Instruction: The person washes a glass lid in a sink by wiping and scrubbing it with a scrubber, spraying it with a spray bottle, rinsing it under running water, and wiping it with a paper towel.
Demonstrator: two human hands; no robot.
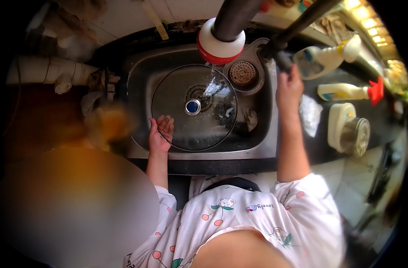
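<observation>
Here's the left hand (160, 135) at the near-left edge of a clear round lid (199, 118), fingers curled at the rim with the thumb apart, holding it over the sink (270, 136). Over on the right, the other hand (289, 85) has its fingers bunched at the end of a dark tap handle (282, 61); how tight that grip is, I cannot tell. Water drops from the white-and-red tap head (220, 42), and it's splashing on the far-right part of the glass, beyond the blue-centred knob (193, 106)! So the wetting looks under way, by my reading, and not wrapped up: the water isn't off, the lid isn't set down, and there's no cloth or sponge visible in either hand. Whether the glass is clean, I can't judge. Farther out, a round strainer (243, 73) sits at the sink's far-right corner, and on the right-hand counter lie a spray bottle (313, 62), a red-trigger bottle (347, 92) and a pale tub (338, 127).
</observation>
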